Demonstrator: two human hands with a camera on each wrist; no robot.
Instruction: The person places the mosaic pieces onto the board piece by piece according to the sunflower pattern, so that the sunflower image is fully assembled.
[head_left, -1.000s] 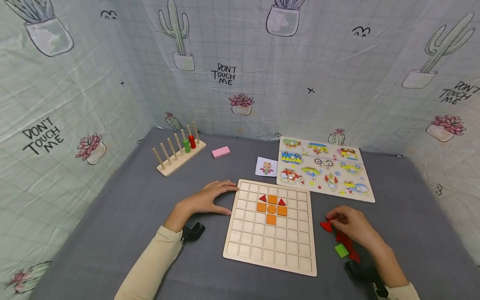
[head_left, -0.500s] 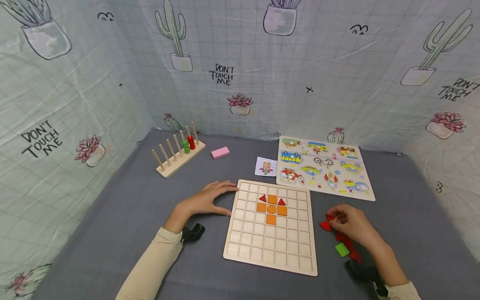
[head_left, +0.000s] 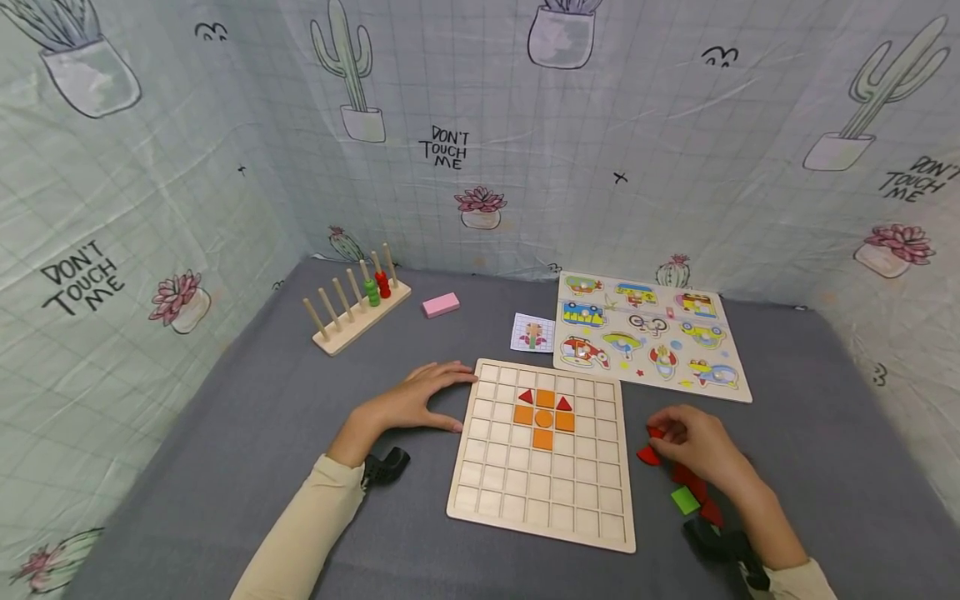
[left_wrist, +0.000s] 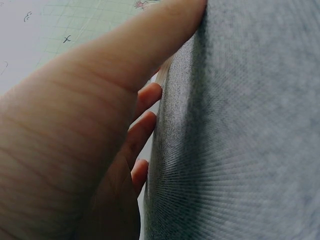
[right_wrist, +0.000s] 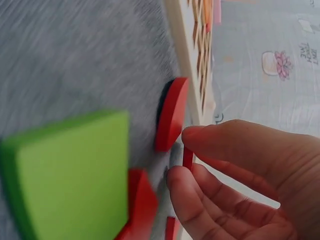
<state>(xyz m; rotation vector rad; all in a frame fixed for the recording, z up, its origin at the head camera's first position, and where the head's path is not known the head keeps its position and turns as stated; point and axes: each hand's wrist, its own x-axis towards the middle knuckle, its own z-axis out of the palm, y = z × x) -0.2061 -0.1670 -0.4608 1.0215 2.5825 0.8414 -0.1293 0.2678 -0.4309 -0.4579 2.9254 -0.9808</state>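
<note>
A square wooden grid board (head_left: 540, 508) bears orange squares (head_left: 542, 439), an orange circle (head_left: 543, 418) and two red triangles (head_left: 564, 404). My left hand (head_left: 412, 404) lies at its left edge, fingers and thumb spread, fingertips against the rim. Right of the board, my right hand (head_left: 697, 442) pinches a small red piece (right_wrist: 188, 158) between thumb and fingers; its shape is mostly hidden. Just beside it on the cloth lies a red rounded-edge piece (right_wrist: 172, 115). Nearer the right wrist are more red pieces (head_left: 690, 481) and a green square (head_left: 685, 500).
A small pattern card (head_left: 532, 333) and a vehicle puzzle board (head_left: 648, 333) lie behind the grid board. At the back left stand a peg rack (head_left: 362, 319) with green and red rings and a pink block (head_left: 441, 305). Printed cloth walls enclose the grey table.
My right hand has shifted slightly away from me and to the left, with the red piece in its fingers. The left hand and the board pieces stay as they were.
</note>
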